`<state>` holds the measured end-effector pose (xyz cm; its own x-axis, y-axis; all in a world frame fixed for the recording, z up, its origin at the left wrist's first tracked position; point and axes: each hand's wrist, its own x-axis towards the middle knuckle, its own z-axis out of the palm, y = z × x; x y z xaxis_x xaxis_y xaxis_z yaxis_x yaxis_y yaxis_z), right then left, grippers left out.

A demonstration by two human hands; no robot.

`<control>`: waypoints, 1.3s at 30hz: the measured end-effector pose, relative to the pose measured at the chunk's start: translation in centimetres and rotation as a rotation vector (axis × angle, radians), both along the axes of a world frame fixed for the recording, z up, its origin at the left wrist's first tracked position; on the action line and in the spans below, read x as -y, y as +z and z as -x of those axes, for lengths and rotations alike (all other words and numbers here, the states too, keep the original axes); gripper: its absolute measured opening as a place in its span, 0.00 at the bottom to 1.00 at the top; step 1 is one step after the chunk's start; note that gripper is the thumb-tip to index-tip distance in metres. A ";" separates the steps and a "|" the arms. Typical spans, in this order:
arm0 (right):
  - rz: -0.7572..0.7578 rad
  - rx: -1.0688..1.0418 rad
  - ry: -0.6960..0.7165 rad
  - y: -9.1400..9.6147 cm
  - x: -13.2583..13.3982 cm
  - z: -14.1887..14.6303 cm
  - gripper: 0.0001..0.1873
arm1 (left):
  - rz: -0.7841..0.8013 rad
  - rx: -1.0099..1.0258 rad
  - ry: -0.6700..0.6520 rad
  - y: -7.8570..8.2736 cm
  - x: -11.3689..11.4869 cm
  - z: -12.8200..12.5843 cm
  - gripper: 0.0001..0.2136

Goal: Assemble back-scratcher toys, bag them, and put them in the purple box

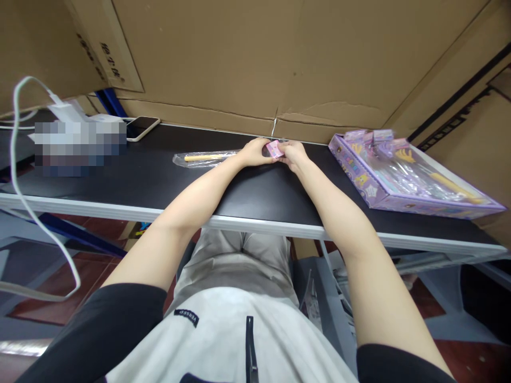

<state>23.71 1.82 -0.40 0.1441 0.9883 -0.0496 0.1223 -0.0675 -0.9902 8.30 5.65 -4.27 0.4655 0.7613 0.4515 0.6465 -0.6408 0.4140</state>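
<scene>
My left hand (254,151) and my right hand (293,154) meet at the far side of the black table (159,175). Between them they grip a small pink packet (274,148), fingers of both hands closed on it. A clear plastic bag (205,158) with a yellow stick inside lies just left of my left hand and reaches under it. Whether the pink packet is at the end of that bag I cannot tell.
A purple toy box (403,178) with pink and yellow pieces under clear plastic sits at the right. A phone (141,127) lies at the back left beside a white charger and cable (24,175). Cardboard (255,58) walls the far edge.
</scene>
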 end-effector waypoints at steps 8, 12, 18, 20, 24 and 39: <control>-0.022 0.125 -0.032 0.2 0.5 0.7 0.19 | -0.057 -0.066 0.062 -0.3 0.1 -0.2 0.28; -0.017 0.171 0.068 0.5 0.2 -0.2 0.17 | -0.070 -0.074 0.094 -0.2 0.3 0.1 0.24; -0.009 0.252 0.220 0.8 -0.1 -2.1 0.19 | -0.083 -0.093 0.107 0.0 0.7 0.2 0.22; -0.003 0.214 0.232 0.8 -0.1 -2.2 0.20 | -0.092 -0.095 0.117 0.1 0.9 0.1 0.23; 0.030 0.116 0.195 0.8 -0.2 -1.8 0.21 | -0.079 -0.105 0.128 0.3 1.1 0.0 0.28; 0.060 0.071 0.196 0.7 0.2 -1.3 0.20 | -0.013 -0.022 0.065 -0.2 0.0 0.4 0.27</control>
